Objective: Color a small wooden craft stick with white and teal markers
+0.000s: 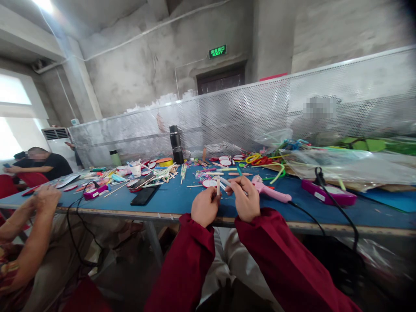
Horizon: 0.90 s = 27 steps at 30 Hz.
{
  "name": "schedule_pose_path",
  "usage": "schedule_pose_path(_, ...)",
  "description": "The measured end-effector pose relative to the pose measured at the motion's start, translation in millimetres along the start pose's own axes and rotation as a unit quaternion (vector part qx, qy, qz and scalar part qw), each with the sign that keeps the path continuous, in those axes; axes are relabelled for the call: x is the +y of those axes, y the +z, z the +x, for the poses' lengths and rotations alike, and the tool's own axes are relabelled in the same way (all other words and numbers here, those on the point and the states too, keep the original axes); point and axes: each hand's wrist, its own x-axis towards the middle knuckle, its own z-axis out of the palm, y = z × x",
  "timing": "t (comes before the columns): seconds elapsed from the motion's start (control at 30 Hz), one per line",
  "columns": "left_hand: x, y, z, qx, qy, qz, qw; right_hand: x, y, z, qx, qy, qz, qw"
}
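Note:
Above the table's front edge, my left hand (pixel 205 207) pinches a short flat wooden stick (pixel 218 185), which stands upright. Close beside it, the fingers of my right hand (pixel 243 197) are closed on a whitish stick (pixel 225 182) whose tip leans toward the wooden one; whether the two touch I cannot tell. A teal pen-like thing (pixel 239 169) shows just behind my right hand. To the right of that hand lies a pink glue gun (pixel 274 193) with a black cord. Beyond my left hand is a white disc with a red rim (pixel 209 183).
A black phone (pixel 144 196), a dark thermos (pixel 176 145) and heaps of sticks stand left on the blue table (pixel 178 203). Purple boxes (pixel 328 193) (pixel 95 192) lie on both sides. Plastic bags (pixel 344 167) cover the right. Another person's hands (pixel 47 199) are at the left edge.

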Motion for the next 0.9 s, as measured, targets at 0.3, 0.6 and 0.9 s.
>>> schedule_pose_path(0.3, 1.9, -1.6, 0.1, -0.001, -0.006, -0.002, 1.000, 0.9, -0.2, -0.2, 0.004, -0.008, 0.002, 1.000)
schedule_pose_path(0.6, 1.0, -1.1, -0.5, 0.001, -0.004, 0.003, 1.000, 2.3, -0.4, 0.2, 0.011, 0.002, 0.002, 1.000)
schedule_pose_path(0.9, 1.6, -1.5, -0.4, -0.004, -0.025, -0.009, 1.000, -3.9, 0.1, -0.9, 0.008, 0.022, 0.010, 1.000)
